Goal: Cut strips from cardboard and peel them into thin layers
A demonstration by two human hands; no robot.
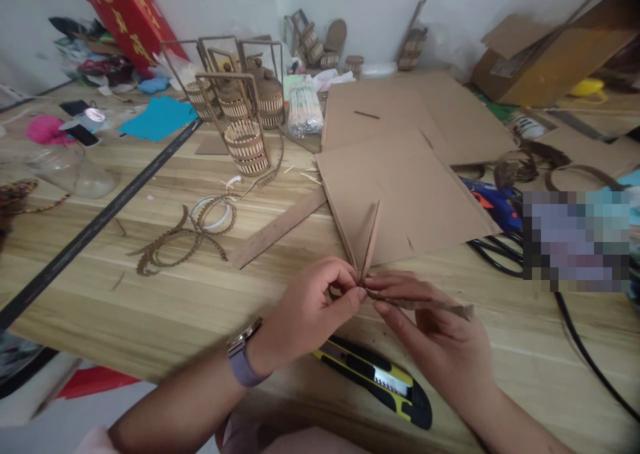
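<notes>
Both hands meet over the table, near its front edge. My left hand (320, 301), with a watch on the wrist, pinches a narrow brown cardboard strip (371, 241) whose one part sticks up and away. Another length of strip runs to the right across the fingers of my right hand (440, 334), which grips it between thumb and fingertips. Whether both lengths are one folded strip I cannot tell, as the fingers hide the join. Just below the hands lies a yellow and black utility knife (380, 381).
Large cardboard sheets (410, 187) lie beyond the hands. To the left are curled corrugated strips (185, 241), a flat cardboard strip (280, 227) and several small handled baskets (246, 147). A bag of cotton swabs (304, 107) stands behind. Black cable (575, 327) trails at right.
</notes>
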